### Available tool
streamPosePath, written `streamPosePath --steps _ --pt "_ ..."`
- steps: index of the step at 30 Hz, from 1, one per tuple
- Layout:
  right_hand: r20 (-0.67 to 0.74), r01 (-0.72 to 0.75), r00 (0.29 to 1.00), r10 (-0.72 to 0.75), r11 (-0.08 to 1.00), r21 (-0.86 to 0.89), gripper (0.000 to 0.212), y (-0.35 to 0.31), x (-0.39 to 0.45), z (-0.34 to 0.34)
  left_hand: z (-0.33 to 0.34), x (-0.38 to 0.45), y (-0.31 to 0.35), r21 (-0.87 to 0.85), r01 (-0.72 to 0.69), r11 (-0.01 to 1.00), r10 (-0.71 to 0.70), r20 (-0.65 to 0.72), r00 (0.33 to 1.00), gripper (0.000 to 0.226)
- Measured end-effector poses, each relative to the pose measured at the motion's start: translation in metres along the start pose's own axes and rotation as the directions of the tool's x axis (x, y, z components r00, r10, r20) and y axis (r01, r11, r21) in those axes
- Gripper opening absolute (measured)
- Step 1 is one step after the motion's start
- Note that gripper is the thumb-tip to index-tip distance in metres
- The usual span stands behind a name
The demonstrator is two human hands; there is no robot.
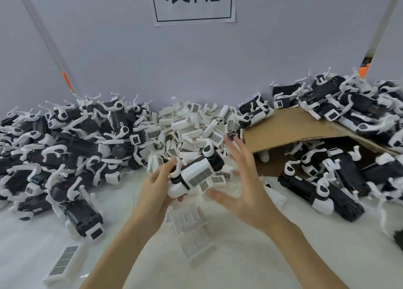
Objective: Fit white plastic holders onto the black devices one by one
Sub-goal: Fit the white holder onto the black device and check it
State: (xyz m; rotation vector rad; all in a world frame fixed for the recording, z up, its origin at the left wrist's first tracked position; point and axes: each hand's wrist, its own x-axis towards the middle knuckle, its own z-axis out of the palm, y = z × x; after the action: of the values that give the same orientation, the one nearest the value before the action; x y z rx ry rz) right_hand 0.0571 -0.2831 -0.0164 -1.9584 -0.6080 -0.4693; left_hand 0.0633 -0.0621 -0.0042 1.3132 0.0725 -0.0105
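One device [197, 173] with a white holder [196, 172] on it is gripped by the left hand [158, 185]; right hand [242, 179] beside it is released, fingers spread.

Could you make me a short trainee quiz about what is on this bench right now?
1. True or false: the right hand is gripping the black device.
2. Which hand holds that device, already wearing a white holder?
A. left hand
B. right hand
C. neither
3. Fill in: the pile of loose white holders lies between the heap of devices on the left and the ______ sheet on the right.

Key: 1 false, its fingers are spread open beside the device. 2 A. 3 cardboard.
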Motion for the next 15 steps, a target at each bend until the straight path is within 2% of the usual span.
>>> streamPosePath --steps 2,3,5,7,9,11,13,15 --pt "0.010 0.174 0.983 -0.185 0.903 -0.392 0.098 0.000 0.000 0.007 -0.003 0.002 0.002 -0.051 0.042 0.998 -0.038 0.075 0.996 0.053" --pt "0.009 0.205 0.974 -0.227 0.857 -0.474 0.096 -0.001 0.001 0.012 -0.003 0.002 0.002 -0.041 0.058 0.997 -0.053 0.115 0.992 0.053" --pt "-0.023 0.221 0.963 -0.267 0.841 -0.493 0.085 -0.002 0.001 0.018 -0.003 0.002 -0.001 0.003 0.101 0.995 -0.100 0.189 0.977 0.059" --pt "-0.088 0.213 0.956 -0.280 0.867 -0.450 0.071 0.001 0.000 0.018 -0.005 0.003 -0.005 0.036 0.134 0.990 -0.139 0.202 0.970 0.079" --pt "-0.143 0.152 0.966 -0.214 0.923 -0.354 0.059 0.004 -0.001 0.014 -0.008 0.007 -0.005 -0.002 0.119 0.993 -0.117 0.203 0.972 0.090" --pt "-0.186 0.041 0.979 -0.084 0.974 -0.224 0.046 0.004 -0.001 0.006 -0.011 0.009 0.000 -0.043 0.051 0.998 -0.043 0.168 0.985 0.086" --pt "-0.208 -0.150 0.968 0.139 0.988 -0.040 0.033 -0.002 0.002 -0.004 -0.015 0.012 0.004 -0.004 -0.049 0.999 0.049 0.101 0.994 0.080" --pt "-0.211 -0.339 0.914 0.347 0.938 0.071 0.025 -0.007 0.014 -0.020 -0.018 0.013 0.004 0.063 -0.132 0.989 0.129 0.049 0.990 0.074"
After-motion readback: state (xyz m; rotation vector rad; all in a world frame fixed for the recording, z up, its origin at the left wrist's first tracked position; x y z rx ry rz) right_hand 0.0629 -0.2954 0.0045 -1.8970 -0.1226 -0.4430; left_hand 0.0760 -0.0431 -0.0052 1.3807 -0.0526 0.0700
